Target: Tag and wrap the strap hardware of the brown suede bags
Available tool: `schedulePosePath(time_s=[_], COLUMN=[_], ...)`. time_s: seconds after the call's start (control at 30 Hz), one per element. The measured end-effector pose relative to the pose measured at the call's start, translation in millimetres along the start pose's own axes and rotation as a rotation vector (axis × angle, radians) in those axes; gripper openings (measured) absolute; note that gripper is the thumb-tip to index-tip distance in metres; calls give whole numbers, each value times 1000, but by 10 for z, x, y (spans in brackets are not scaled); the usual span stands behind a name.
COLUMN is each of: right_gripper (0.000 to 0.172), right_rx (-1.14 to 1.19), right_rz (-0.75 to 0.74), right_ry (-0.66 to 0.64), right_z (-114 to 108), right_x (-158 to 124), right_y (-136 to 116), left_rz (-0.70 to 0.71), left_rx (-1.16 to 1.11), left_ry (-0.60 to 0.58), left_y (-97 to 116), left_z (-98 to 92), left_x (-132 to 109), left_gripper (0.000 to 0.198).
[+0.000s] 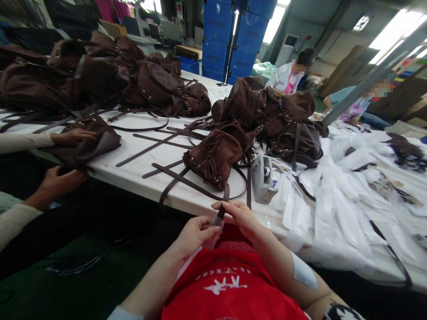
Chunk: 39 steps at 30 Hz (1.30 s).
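Note:
At the table's front edge, a dark brown strap (226,194) hangs down from a fringed brown bag (213,155). My left hand (203,231) is closed around the strap's lower end, where a pale, greyish wrapping (217,221) shows. Just above it, my right hand (238,213) pinches the same strap between thumb and fingers. The two hands are close together over the red apron (230,284). Other straps of the bag lie loose on the white table (133,151).
A grey tape dispenser (263,180) stands right of the bag. Piles of brown bags (106,75) cover the back and left. White plastic sleeves (347,213) spread over the right. At the left, another person's hands (68,180) handle a bag. Two people sit behind.

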State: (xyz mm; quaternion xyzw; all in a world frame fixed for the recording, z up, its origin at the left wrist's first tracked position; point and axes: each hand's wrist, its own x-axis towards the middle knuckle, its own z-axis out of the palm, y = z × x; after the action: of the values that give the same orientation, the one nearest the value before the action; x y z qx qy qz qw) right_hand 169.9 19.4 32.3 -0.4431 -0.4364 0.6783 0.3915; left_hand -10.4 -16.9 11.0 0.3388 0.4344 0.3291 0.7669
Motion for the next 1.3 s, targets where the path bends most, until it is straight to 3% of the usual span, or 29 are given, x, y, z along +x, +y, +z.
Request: schedulePosePath(time_s=[0.2, 0.43, 0.77, 1.0, 1.13, 1.3], right_gripper=[42, 40, 37, 38, 40, 33], right_rx=[43, 172, 186, 46, 36, 144], right_rz=[112, 1, -25, 25, 132, 121], right_ry=[-12, 114, 161, 55, -43, 51], right_z=[12, -82, -96, -159, -182, -260], right_x=[-23, 187, 245, 230, 200, 207], right_y=[-20, -10, -10, 38, 76, 59], left_rz=[35, 11, -56, -16, 20, 53], left_rx=[16, 108, 245, 255, 265, 298], left_ry=[0, -15, -43, -21, -22, -12], left_y=[9, 27, 33, 56, 63, 49], left_z=[27, 72, 92, 76, 60, 102], left_x=[49, 90, 68, 124, 158, 146], left_gripper=[45, 44, 37, 39, 41, 58])
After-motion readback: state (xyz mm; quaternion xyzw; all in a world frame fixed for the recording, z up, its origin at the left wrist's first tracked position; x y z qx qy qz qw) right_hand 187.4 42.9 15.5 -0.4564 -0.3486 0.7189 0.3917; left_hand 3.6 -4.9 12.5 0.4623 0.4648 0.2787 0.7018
